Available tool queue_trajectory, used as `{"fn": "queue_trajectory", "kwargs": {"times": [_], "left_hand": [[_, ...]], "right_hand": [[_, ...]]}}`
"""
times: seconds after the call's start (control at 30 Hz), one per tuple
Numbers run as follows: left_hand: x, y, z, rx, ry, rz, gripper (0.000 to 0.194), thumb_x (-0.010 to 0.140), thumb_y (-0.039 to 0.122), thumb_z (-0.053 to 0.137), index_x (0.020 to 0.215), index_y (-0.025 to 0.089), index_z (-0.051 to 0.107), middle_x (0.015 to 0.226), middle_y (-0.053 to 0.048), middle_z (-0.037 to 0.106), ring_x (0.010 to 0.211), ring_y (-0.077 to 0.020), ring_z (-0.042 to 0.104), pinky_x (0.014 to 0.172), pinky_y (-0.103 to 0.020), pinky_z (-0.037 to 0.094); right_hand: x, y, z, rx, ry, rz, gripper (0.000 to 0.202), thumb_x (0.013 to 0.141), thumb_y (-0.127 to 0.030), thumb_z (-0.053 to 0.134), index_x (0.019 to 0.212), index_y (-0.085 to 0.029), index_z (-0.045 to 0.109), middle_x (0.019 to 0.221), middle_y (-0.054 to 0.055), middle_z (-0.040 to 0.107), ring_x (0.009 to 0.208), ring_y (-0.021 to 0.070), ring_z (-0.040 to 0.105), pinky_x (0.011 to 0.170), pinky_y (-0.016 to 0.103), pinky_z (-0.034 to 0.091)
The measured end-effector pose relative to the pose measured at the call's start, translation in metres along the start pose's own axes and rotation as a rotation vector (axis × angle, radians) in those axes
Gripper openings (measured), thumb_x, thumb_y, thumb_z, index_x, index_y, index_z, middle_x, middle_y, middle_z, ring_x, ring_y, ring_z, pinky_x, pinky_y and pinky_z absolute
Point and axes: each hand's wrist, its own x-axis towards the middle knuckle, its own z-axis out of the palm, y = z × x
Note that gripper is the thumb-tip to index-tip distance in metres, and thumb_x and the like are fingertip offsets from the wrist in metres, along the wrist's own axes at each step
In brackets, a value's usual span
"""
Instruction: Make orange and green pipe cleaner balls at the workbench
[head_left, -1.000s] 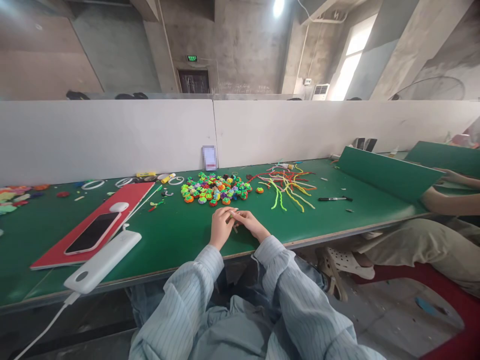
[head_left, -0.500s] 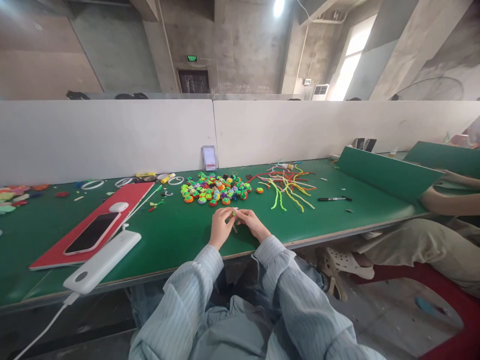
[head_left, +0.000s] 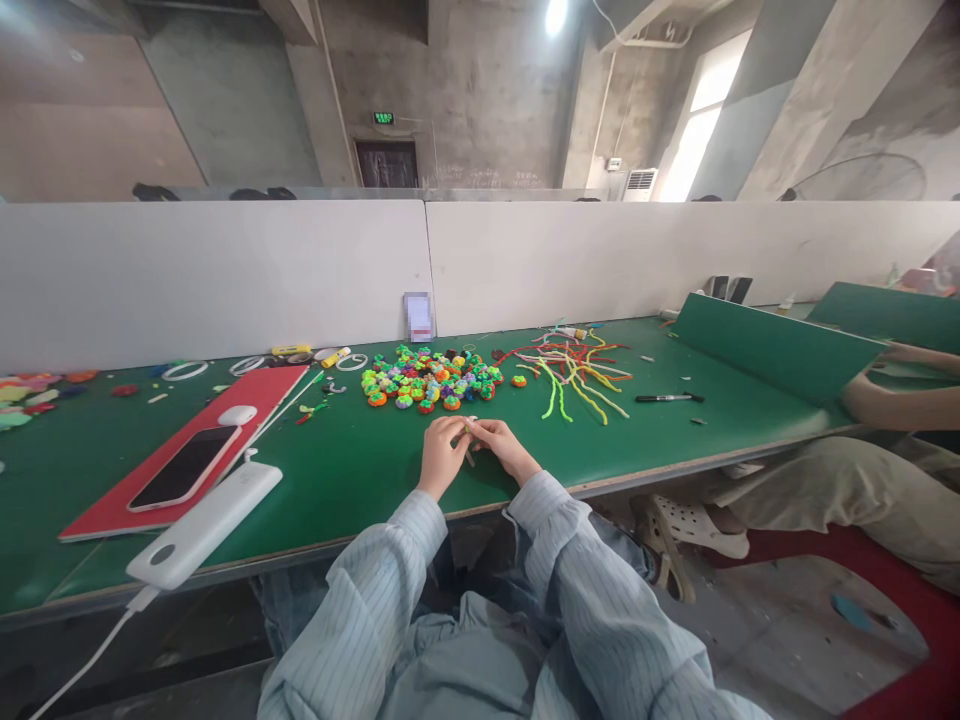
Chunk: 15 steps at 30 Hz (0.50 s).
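In the head view, my left hand and my right hand meet above the table near its front edge. Fingertips of both are pinched together on a small pipe cleaner piece. Its pale end hangs below the fingers, while bits of white and green show between them; the rest is covered. Just beyond the hands lies a pile of small colourful pipe cleaner balls with green tops. A single orange ball sits apart, right of the pile. Loose pipe cleaners in red, yellow, green and pink spread farther right.
On the left are a red folder, a phone and a white power bank with its cable. A black pen lies at right. A green panel stands beyond it, beside another person's arm. Another phone leans on the partition.
Both hands stay in the same place, with only a very slight shift of the fingers around the small piece. Nothing else on the table has moved.
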Motion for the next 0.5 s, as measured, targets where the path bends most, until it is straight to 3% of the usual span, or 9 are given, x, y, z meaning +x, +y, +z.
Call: {"fn": "queue_trajectory", "kwargs": {"times": [0.3, 0.5], "left_hand": [[-0.0007, -0.0008, 0.0023, 0.029, -0.003, -0.024, 0.020, 0.078, 0.019, 0.056, 0.096, 0.021, 0.065, 0.093, -0.005, 0.067, 0.092, -0.0209, 0.055, 0.083, -0.037, 0.043], [-0.0010, 0.0002, 0.0025, 0.032, 0.007, -0.049, 0.023, 0.075, 0.026, 0.061, 0.097, 0.020, 0.063, 0.096, -0.005, 0.067, 0.093, -0.0214, 0.056, 0.084, -0.037, 0.043]], "right_hand": [[0.0019, 0.0020, -0.0003, 0.016, 0.040, -0.010, 0.038, 0.058, -0.050, 0.071, 0.065, -0.014, 0.069, 0.060, 0.002, 0.063, 0.052, 0.0084, 0.050, 0.051, 0.021, 0.039], [0.0048, 0.0029, -0.0053, 0.059, 0.136, -0.024, 0.043, 0.063, -0.055, 0.066, 0.070, -0.013, 0.068, 0.067, 0.005, 0.066, 0.056, 0.0104, 0.056, 0.056, 0.023, 0.043]]}}
